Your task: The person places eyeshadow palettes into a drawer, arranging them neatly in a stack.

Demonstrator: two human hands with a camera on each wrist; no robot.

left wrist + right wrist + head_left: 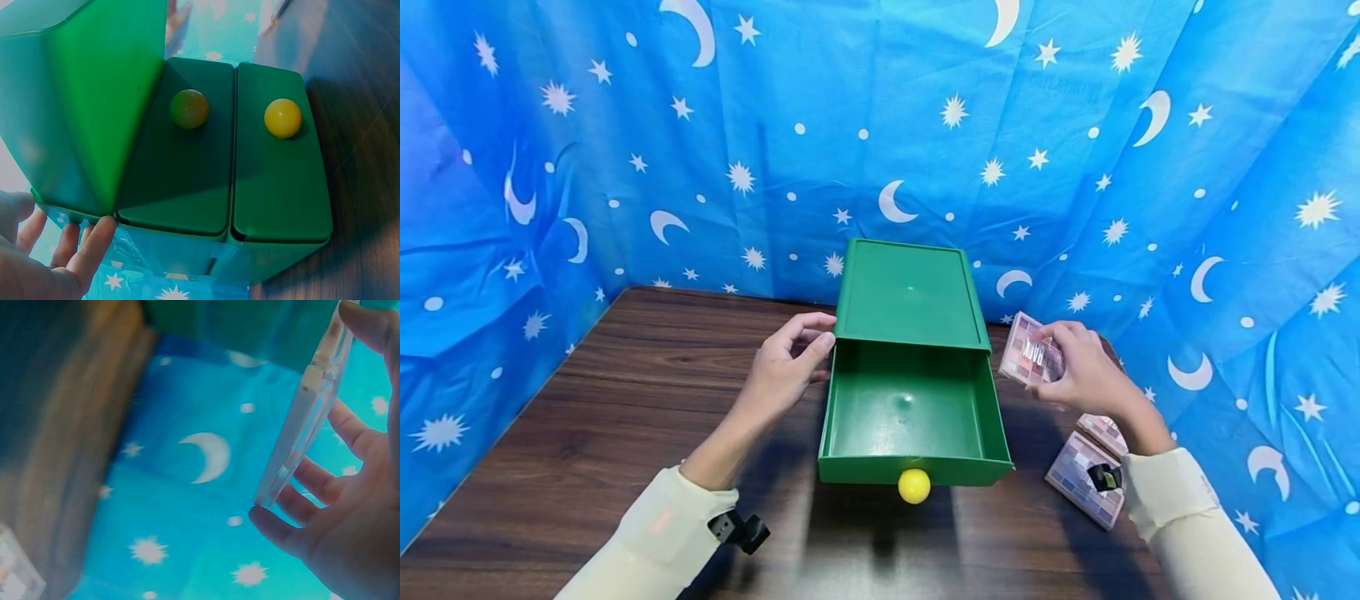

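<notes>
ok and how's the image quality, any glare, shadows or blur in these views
Head: mostly clear, a small glare spot inside the open drawer, pale sheen on the table in front; left wrist: hazy, a shadow edge crossing the middle drawer front, a highlight on the right-hand yellow knob; right wrist: soft and washed out, wood grain smeared, held palette edge-on.

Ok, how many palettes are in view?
3: one palette in the right hand; a near palette and, just beyond it, a far palette, both on the table, partly hidden by the right arm. More could be hidden there.
</notes>
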